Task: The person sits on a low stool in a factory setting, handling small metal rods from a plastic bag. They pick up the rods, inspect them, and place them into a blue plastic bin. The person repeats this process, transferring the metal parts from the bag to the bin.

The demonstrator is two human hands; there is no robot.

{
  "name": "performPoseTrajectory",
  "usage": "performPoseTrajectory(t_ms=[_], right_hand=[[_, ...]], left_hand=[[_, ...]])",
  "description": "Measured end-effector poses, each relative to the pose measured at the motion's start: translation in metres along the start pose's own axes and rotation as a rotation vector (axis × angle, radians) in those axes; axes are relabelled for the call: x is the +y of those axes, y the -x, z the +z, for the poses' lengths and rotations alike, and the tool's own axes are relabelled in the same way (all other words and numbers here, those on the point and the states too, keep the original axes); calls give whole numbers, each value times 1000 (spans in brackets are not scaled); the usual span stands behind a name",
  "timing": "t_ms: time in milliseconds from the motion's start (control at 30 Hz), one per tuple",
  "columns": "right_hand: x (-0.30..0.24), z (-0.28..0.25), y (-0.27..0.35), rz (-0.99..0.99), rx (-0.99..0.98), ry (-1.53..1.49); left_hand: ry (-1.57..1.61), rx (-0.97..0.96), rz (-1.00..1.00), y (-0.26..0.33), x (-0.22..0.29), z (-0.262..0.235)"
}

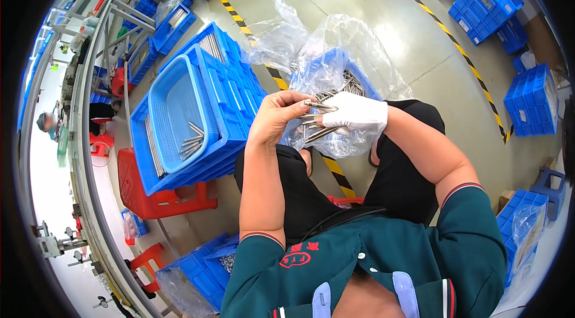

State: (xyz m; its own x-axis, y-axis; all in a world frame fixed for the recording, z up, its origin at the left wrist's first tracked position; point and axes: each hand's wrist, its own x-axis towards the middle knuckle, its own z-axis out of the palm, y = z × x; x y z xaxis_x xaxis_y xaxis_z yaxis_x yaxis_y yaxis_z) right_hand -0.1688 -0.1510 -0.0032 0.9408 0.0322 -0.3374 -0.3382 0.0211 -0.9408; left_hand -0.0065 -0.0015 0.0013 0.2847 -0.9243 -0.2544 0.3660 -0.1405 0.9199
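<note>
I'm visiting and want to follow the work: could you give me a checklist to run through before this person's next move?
1. Right hand gripping rods: ok.
2. Left hand on a rod's end: ok, its fingertips pinch one.
3. Both hands gloved: not ok, only the right wears a glove.
4. Basket resting on the crates: ok, with loose rods inside.
5. Number of rods held: cannot tell, fingers hide some.

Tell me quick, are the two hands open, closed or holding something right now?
Left hand: closed, fingertips pinching one end of a metal rod.
Right hand, gloved: closed, holding several metal rods.
</note>
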Motion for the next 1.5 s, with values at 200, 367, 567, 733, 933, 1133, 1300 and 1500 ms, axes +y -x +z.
performPoseTrajectory(t_ms=[200,367,567,733,933,1133,1300,1500], right_hand=[[-4,4,0,-44,118,181],[-14,0,2,-21,173,276],[-9,0,-1,-41,152,339],[3,5,-5,-208,264,572],[-3,10,0,-213,298,748],[1,5,0,-201,326,760],[-6,2,0,-134,337,740],[-13,-2,-1,-145,254,562]], left_hand=[[7,110,-11,-2,-12,1],[105,151,42,-2,-10,12],[257,51,-27,-1,-7,10],[421,25,-109,-5,-18,4],[543,-60,-153,-6,-23,1],[193,148,-57,-2,-14,20],[-39,233,179,-1,-16,31],[-47,175,215,2,-6,33]])
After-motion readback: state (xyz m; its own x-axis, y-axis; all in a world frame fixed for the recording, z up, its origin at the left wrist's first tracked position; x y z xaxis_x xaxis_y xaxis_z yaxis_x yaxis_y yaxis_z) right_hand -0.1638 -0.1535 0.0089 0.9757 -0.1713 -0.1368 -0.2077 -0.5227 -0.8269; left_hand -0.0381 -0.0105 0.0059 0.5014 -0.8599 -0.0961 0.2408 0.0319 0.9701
